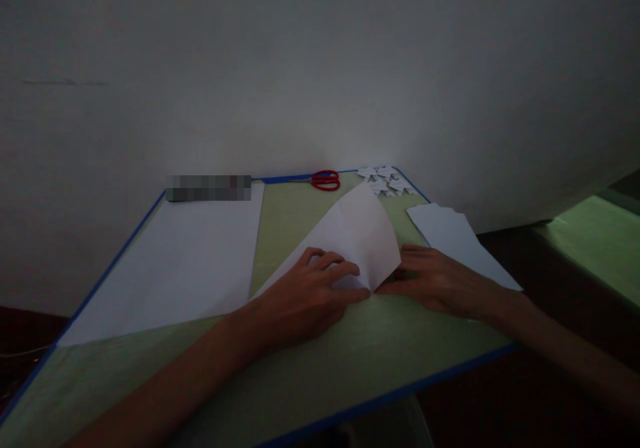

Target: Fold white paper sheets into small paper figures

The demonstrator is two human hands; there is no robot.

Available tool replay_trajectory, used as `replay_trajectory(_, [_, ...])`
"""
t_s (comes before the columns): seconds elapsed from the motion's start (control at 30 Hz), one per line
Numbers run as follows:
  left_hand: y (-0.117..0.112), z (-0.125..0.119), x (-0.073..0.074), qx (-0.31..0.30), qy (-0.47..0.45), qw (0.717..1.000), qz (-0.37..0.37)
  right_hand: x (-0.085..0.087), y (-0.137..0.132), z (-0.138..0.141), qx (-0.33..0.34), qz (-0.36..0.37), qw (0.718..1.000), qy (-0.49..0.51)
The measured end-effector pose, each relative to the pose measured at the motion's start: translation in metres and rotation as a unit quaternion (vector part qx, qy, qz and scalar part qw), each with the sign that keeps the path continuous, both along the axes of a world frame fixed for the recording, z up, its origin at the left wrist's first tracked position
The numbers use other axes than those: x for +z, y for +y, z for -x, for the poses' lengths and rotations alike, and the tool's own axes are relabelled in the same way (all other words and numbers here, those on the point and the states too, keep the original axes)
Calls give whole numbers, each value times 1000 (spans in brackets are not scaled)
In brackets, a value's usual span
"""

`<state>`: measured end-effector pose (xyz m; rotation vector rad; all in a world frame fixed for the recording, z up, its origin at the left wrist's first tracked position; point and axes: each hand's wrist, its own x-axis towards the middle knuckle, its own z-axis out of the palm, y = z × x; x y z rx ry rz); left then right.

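Note:
A partly folded white sheet of paper [345, 235] stands in the middle of the table, its right part raised with a crease down it. My left hand [320, 281] holds it from the near left, fingers curved over the paper and thumb at the bottom corner of the crease. At the right edge my right hand [425, 275] grips the sheet, its thumb close to my left thumb. Some of its fingertips are hidden behind the raised paper.
A large white sheet [185, 255] covers the table's left side, with a blurred-out dark strip [207, 188] at its far edge. Red-handled scissors [325, 181] and several small cut-paper pieces [385, 180] lie at the back. More white sheets [455, 238] lie on the right, and a wall [310, 68] rises behind.

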<state>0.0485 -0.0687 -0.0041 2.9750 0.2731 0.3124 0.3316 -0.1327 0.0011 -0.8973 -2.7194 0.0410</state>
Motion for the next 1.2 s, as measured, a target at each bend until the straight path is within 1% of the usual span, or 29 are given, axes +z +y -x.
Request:
replay_trajectory(0.23, [0,-1,1,-1,6,1000,-5,3,4,4,2,6,1000,-27])
replay_trajectory(0.4, [0,0,-1,-6,-13,1000,-3,11,7,8,34,-49,994,-87])
replay_trajectory(0.47, [1,0,-2,-7,-15,1000,-2,13,8,8,39,-51,993,-95])
replay_trajectory(0.57, [1,0,-2,-5,-10,1000,2,13,8,4,32,-26,997,-71])
replay_trajectory(0.73, [0,2,2,-14,-10,999,30,5,6,-2,15,0,1000,-4])
replay_trajectory(0.87, [0,5,5,-19,-13,998,50,3,4,0,12,3,1000,7])
replay_trajectory(1.03, [0,4,5,-17,-23,998,58,3,6,3,19,12,999,33])
replay_trajectory(1.2, [-1,3,5,-15,-28,998,51,2,10,2,26,18,999,7])
